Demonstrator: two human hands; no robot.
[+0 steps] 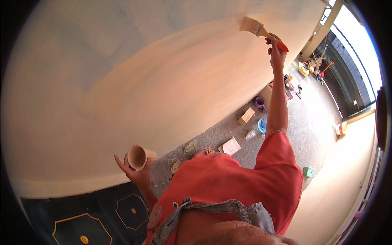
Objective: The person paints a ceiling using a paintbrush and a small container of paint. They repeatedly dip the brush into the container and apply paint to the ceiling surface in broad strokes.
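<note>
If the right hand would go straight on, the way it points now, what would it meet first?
Most likely the pale wall ahead of the right hand. The brush it holds seems to reach that wall, but the remaining depth is hard to judge.

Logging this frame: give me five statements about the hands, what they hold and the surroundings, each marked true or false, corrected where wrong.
1. The right hand grips a wide brush. True.
2. A roller is in the left hand. False: that hand holds a cup.
3. The brush's bristles are down on the floor. False: they are up at the wall.
4. A purple mug is on the floor. True.
5. The person's shirt is green. False: it is red.
</note>
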